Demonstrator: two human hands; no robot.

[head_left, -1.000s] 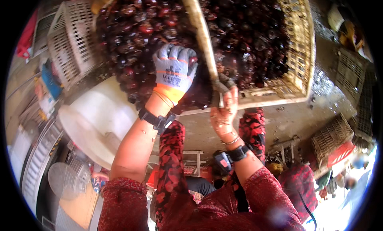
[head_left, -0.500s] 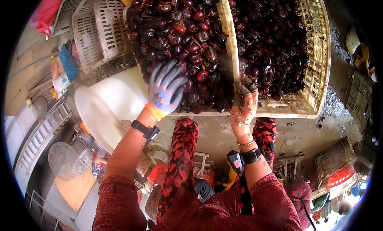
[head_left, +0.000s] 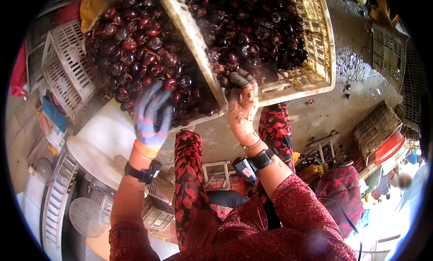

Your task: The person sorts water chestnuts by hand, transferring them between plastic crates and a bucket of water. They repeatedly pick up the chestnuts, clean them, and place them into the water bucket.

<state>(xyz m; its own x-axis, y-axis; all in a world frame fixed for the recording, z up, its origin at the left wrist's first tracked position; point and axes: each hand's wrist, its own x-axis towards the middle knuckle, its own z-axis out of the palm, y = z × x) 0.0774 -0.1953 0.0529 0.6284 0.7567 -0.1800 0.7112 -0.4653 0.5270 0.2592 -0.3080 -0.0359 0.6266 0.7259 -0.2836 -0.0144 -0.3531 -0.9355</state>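
Two pale plastic crates stand side by side, filled with dark red, glossy round corms that look like water chestnuts. My left hand, in a grey-blue glove with an orange cuff, is over the near edge of the left heap, slightly blurred, its fingers apart and nothing seen in them. Beside the crates' shared wall, my right hand is at the near edge of the right crate. Mud marks its bare palm, and grey covers sit on its fingertips. Its fingers are curled together; whatever they may hold is hidden.
A large white tub is at the left, below the left crate. Stacked pale crates stand beyond it. More crates and a red basket are at the right. The floor is wet and muddy.
The view has turned, so the crates appear further left and tilted. My left hand has drawn toward the near edge of the left heap. My right hand remains near the shared wall, fingers curled.
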